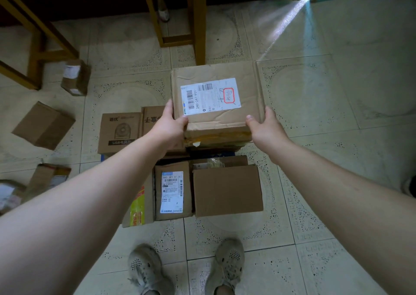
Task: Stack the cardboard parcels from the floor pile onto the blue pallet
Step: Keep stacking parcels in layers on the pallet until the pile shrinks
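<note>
I hold a flat brown cardboard parcel (247, 87) with a white shipping label by its near corners. My left hand (167, 123) grips its left corner and my right hand (265, 128) its right corner. It hovers over a cluster of parcels below, among them a fan-printed box (119, 132), a labelled box (173, 191) and a plain box (227, 191). A sliver of blue pallet (221, 154) shows between them. More parcels lie scattered on the floor at the left, such as a plain one (44, 125) and a small taped one (75, 77).
Yellow wooden furniture legs (199, 24) stand just beyond the held parcel, with another frame (36, 47) at the far left. A bottle (162, 9) stands under the furniture. My shoes (186, 270) are on the tiled floor in front of the cluster.
</note>
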### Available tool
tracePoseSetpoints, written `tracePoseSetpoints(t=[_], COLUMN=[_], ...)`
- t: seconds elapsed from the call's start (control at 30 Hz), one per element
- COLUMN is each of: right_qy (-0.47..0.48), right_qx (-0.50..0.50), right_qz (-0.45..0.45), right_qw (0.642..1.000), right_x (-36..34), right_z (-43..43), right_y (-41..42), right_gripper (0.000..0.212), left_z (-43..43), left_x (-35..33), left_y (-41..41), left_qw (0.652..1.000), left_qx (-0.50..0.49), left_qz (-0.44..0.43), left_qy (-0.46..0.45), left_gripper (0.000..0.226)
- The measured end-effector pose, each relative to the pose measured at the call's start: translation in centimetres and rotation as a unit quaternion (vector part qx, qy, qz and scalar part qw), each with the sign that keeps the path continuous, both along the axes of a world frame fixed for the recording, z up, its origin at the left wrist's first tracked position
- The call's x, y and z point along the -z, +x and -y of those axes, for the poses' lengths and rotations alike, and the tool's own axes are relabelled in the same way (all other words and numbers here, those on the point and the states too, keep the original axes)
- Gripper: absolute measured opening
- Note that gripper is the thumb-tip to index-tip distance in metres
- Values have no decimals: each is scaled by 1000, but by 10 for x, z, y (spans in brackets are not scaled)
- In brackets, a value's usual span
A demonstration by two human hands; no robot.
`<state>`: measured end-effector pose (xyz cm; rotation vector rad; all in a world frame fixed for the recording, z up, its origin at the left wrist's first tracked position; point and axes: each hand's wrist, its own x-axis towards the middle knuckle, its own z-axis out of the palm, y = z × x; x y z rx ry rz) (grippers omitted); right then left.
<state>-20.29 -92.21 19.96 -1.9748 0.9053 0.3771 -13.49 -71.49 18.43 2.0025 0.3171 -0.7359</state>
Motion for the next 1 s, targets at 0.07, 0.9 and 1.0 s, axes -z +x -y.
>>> tracePoseSetpoints(t=[0.07, 0.9, 1.0], right_qy=[-1, -106, -114], right_qx=[0, -251, -292], right_qz=[-1, -56, -32], right_qw=[1000, 961, 949], right_x=[3, -243, -290], right_z=[-1, -151, -226], right_y=[1, -82, -90], right_gripper=[63, 60, 59], left_z=[0, -210, -277], left_x=[0, -272, -321], left_y=[5, -110, -134], left_qw=[1000, 960, 957], left_qx=[4, 127, 113], left_qz=[4, 88, 111], left_qy=[4, 235, 243], left_gripper=[63, 73, 73])
